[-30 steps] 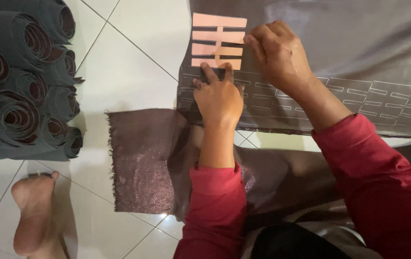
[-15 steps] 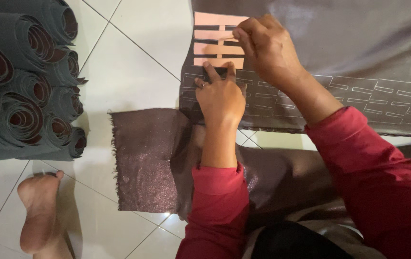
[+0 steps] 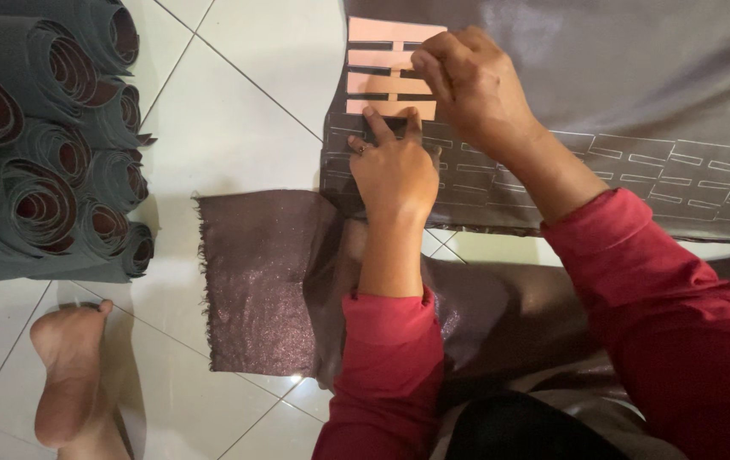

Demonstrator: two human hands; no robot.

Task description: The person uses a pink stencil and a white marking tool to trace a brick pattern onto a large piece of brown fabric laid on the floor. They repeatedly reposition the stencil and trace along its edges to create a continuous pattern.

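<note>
Near the upper edge of the grey-brown fabric (image 3: 637, 77), your left hand (image 3: 395, 170) lies flat, fingers together, pinning the pink slotted template (image 3: 386, 83). Your right hand (image 3: 475, 85) pinches closed at the template's right edge. Rolled dark fabric (image 3: 41, 145) lies at the floor's left side.

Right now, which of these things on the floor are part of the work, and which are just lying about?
In use:
- pink slotted template, pressed flat by the left hand
- right hand, fingers at the template's edge
- grey-brown fabric with traced white outlines

Lying about:
- glittery brown cloth piece
- rolled dark fabric rosettes
- bare foot
- white tiled floor
</note>
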